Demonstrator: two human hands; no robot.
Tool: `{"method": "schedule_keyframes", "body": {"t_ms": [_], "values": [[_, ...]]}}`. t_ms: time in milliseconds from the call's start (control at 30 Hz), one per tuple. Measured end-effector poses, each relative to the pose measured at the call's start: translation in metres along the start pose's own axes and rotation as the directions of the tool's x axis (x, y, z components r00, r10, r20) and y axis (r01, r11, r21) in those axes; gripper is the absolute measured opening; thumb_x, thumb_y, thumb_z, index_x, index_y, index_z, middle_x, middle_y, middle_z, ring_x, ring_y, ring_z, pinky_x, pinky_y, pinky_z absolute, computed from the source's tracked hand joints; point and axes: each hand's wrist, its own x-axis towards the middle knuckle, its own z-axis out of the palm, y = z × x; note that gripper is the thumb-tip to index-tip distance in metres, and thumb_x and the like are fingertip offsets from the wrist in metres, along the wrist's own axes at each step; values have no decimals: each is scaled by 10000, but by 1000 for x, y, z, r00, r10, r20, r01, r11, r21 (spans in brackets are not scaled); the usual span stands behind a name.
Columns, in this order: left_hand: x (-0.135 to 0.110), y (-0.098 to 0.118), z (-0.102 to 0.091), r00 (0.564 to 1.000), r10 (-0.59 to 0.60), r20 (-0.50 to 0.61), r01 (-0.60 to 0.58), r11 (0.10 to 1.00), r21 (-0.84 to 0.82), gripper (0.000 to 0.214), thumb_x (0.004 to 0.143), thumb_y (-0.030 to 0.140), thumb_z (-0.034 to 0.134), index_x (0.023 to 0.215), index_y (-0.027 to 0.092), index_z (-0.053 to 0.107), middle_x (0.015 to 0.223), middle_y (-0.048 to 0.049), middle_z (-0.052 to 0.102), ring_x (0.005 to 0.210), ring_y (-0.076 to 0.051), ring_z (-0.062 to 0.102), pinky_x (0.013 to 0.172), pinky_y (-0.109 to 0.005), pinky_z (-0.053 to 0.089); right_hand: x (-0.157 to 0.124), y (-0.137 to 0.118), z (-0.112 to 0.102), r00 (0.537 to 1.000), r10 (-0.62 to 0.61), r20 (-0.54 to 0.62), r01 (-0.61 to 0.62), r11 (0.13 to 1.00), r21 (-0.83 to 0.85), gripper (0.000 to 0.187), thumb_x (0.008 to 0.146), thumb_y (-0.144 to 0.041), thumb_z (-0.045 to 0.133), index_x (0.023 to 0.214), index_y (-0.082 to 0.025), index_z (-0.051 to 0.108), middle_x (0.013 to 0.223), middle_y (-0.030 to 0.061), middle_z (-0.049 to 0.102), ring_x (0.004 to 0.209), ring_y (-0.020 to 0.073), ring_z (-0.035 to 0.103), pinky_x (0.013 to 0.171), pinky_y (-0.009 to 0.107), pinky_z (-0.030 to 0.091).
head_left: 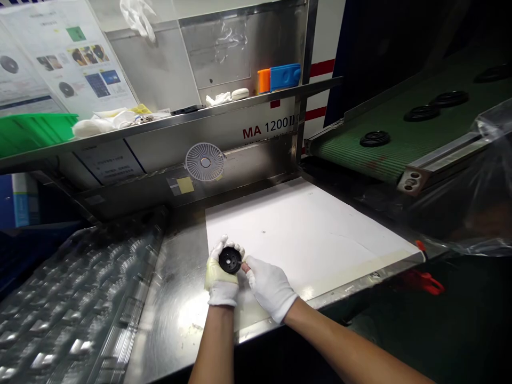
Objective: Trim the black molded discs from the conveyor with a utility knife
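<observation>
A round black plastic part (229, 260) with a pale hole at its centre rests in my left hand (222, 277), which wears a white glove with a yellowish palm. The gloved fingers curl around its far and left edges. My right hand (266, 282), in a white glove with a bare fingertip showing, is closed at the part's right edge. Something small and thin seems to stick out from its fingertips, too small to name. Both hands are over the near left side of a white sheet (288, 224) on the metal table.
On the right, a green conveyor belt (344, 146) carries several black round parts (375, 138). Stacked grey trays (72, 298) stand at left. Above runs a shelf with a green bin (36, 130) and a blue-and-orange case (280, 77). A small fan (205, 162) faces the table.
</observation>
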Motion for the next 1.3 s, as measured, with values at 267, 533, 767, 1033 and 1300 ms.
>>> {"method": "schedule_keyframes", "body": {"t_ms": [267, 533, 767, 1033, 1300], "values": [[-6, 3, 1, 999, 45, 8, -45, 998, 35, 238, 684, 154, 550, 918, 185, 584, 819, -51, 611, 814, -199, 589, 771, -412, 481, -2, -8, -2, 1000, -24, 4, 24, 1000, 8, 245, 925, -343, 343, 869, -244, 560, 802, -18, 649, 689, 155, 585, 548, 276, 255], [-1, 1, -3, 1000, 6, -11, -5, 998, 59, 114, 680, 143, 585, 792, 162, 570, 607, 10, 526, 591, -123, 533, 662, -318, 481, -5, 0, 4, 1000, 10, 18, -10, 1000, 7, 277, 941, -359, 300, 920, -235, 546, 807, 4, 644, 698, 163, 585, 569, 275, 273], [-11, -1, -7, 998, 58, -4, -57, 995, 83, 258, 691, 162, 541, 945, 181, 582, 803, -45, 609, 827, -191, 586, 810, -411, 466, -6, -4, 3, 999, -9, 42, 8, 1000, 14, 256, 930, -356, 327, 901, -248, 558, 819, -11, 647, 702, 159, 590, 559, 279, 276], [0, -8, -13, 998, 63, -8, -62, 994, 87, 97, 688, 177, 604, 780, 170, 573, 617, 17, 538, 602, -116, 537, 694, -321, 480, -8, 3, 6, 998, 44, 49, -46, 998, 33, 279, 937, -365, 301, 955, -245, 553, 836, 12, 646, 737, 176, 598, 582, 278, 300], [-16, -5, -13, 995, 98, 13, -98, 989, 107, 300, 693, 181, 553, 992, 203, 572, 867, -44, 623, 875, -200, 584, 835, -427, 454, -12, -6, 1, 997, 6, 77, -9, 999, 42, 260, 925, -347, 336, 901, -234, 570, 815, 4, 649, 701, 162, 591, 576, 270, 299]]}}
